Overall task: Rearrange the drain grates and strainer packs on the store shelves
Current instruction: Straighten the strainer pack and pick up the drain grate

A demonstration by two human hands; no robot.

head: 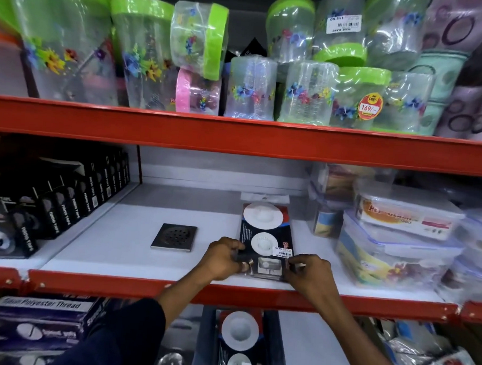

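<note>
Both hands are on the strainer pack at the front of the middle shelf. The left hand is curled, fingers pinching the pack's near left corner; the right hand is curled too, thumb and fingertips nipping the near right corner by the price sticker. The pack lies flat, long side running back into the shelf, two white round strainers showing through the front. Just to its left, apart from it, a square metal drain grate sits flat on the white shelf board. Black boxes line the far left, clear lidded containers stack up on the right. Overhead, past the orange-red rail, green-lidded plastic jars crowd the top shelf. Down below, another strainer pack lies on the lower shelf, beside thread boxes.
</note>
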